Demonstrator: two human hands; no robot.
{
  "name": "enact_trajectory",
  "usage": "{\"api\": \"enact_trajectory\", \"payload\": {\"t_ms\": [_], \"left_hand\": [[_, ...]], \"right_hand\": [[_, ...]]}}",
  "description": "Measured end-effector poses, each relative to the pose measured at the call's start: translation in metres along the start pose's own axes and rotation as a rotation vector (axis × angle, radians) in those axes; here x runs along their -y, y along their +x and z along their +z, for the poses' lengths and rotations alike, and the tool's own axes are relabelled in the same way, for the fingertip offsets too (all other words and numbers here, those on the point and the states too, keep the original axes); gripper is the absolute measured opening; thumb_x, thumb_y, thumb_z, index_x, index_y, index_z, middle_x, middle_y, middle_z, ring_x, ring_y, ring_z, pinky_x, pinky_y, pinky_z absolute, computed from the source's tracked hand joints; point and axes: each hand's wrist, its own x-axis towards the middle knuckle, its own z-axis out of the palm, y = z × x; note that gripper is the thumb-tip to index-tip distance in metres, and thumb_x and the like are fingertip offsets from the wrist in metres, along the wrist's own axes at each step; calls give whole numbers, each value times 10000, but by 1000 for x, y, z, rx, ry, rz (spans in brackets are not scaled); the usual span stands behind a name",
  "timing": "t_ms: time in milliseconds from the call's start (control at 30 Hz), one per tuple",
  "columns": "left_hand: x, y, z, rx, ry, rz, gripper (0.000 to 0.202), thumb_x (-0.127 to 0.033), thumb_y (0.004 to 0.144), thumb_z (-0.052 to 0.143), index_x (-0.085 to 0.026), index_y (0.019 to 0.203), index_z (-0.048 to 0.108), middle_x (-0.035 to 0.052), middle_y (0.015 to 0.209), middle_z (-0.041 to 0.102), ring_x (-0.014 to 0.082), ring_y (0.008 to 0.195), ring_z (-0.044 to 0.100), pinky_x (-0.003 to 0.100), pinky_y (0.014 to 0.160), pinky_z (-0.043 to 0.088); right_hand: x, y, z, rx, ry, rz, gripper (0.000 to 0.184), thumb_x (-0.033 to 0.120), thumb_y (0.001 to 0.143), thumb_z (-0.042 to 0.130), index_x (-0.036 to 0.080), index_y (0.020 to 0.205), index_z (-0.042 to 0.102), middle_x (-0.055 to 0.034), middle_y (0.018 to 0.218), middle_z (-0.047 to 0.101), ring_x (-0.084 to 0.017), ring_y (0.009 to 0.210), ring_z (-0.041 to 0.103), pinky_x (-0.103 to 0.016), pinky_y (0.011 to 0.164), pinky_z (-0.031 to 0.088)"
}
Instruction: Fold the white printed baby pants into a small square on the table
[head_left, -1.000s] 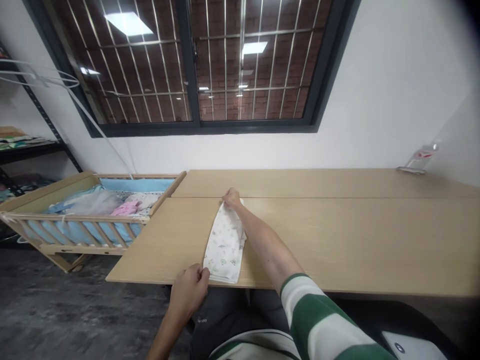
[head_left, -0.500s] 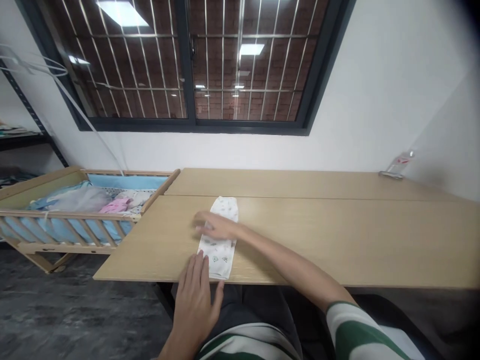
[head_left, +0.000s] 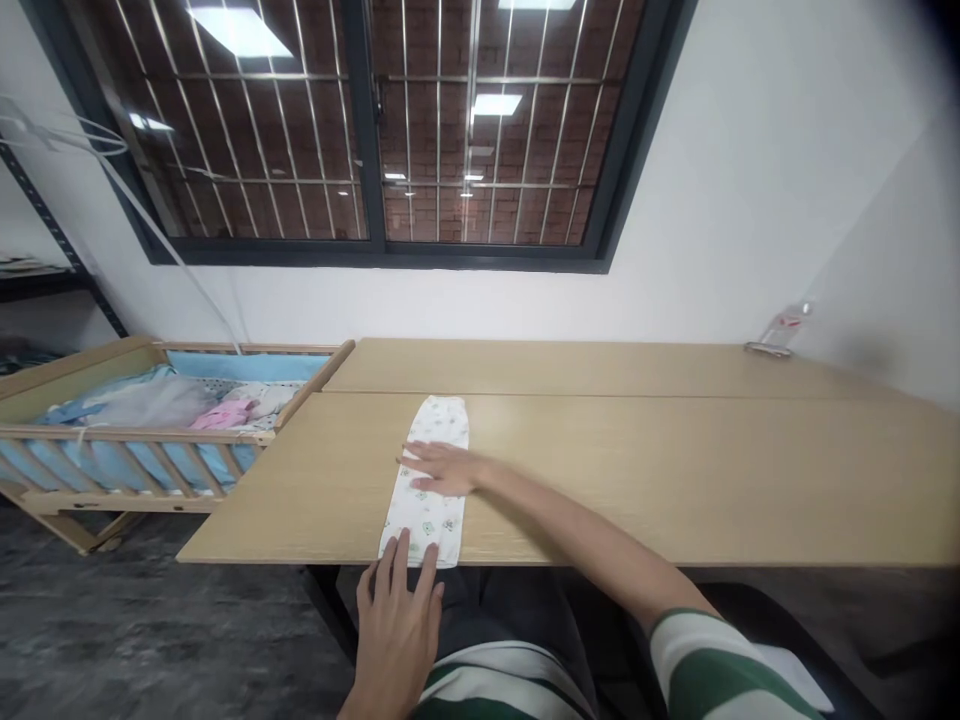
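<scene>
A small white printed baby garment (head_left: 430, 440), folded into a long narrow strip, lies on the wooden table (head_left: 645, 470) and runs from its front edge toward the middle seam. My right hand (head_left: 439, 468) lies flat across the middle of the strip, fingers stretched out. At the table's front edge my left hand (head_left: 397, 620) is open, its fingertips resting on the near end of the garment.
A wooden baby cot (head_left: 142, 420) with blue lining and loose clothes stands against the table's left side. A plastic bottle (head_left: 780, 328) lies at the far right by the wall. A barred window (head_left: 375, 130) is ahead, dark shelving at the far left.
My right hand came back from the garment's far end to lie flat on its middle. My left hand let go of the near corner and opened, fingertips on the near end.
</scene>
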Motion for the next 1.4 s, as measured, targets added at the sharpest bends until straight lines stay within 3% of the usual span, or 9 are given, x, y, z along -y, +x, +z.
{"api": "enact_trajectory", "payload": {"t_ms": [133,267,500,700,800,900,1067,1233,1400], "left_hand": [[1,0,2,-1,-16,-6,410,-358,967,537,-331,1371,604,127,1490,543,330,1316,545,484,948,466],[2,-1,4,-14,-12,-3,408,-352,965,540,-335,1368,604,128,1496,536,325,1319,544,486,956,461],[-5,0,4,-8,-21,-47,402,-299,954,559,-321,1351,615,135,1485,545,324,1325,531,478,966,440],[15,8,8,-59,-166,80,373,-256,966,554,-366,1315,624,42,1408,623,231,1202,612,385,916,400],[41,15,11,-89,-208,118,332,-274,962,573,-337,1281,644,35,1311,681,213,1127,646,361,897,385],[63,20,11,-68,-282,180,265,-312,966,598,-318,1222,665,24,1229,718,202,1081,664,354,913,374],[71,21,13,-65,-380,263,245,-229,1002,540,-328,1181,675,0,1164,750,189,1095,669,353,911,359],[64,19,14,-61,-427,226,253,-181,1002,512,-294,1157,676,0,1086,765,189,1059,681,349,888,382],[53,18,-6,-20,-623,231,222,-169,984,524,-277,1114,669,-3,1026,750,165,986,684,307,857,455]], "right_hand": [[-52,26,-20,-48,-64,197,704,654,1000,370,291,1595,279,-49,1677,142,-251,1559,90,-445,1256,28],[-92,42,-37,-77,-124,315,658,576,1035,317,256,1607,251,-45,1680,111,-243,1561,77,-430,1255,56],[-106,49,-40,-136,-193,295,615,479,1049,321,186,1590,315,-82,1667,198,-247,1553,132,-413,1256,111],[-67,22,-57,-276,-262,236,566,322,993,475,99,1512,443,-172,1611,333,-296,1512,279,-440,1237,214],[-25,-19,-68,-315,-207,139,441,322,990,498,124,1370,601,-180,1437,571,-320,1348,521,-463,1139,384],[26,-67,-67,-215,-69,34,394,389,994,518,166,1285,665,-138,1271,690,-292,1178,643,-420,1035,479],[88,-122,-23,-80,-20,28,555,433,882,719,217,1378,600,-115,1379,624,-287,1246,600,-379,1046,472],[107,-143,30,-202,-145,95,454,194,936,618,248,1385,585,-103,1495,526,-292,1354,506,-440,1128,388],[130,-163,31,-307,5,140,281,244,1030,458,233,1240,644,-87,1275,672,-243,1191,610,-401,1069,430]]}}
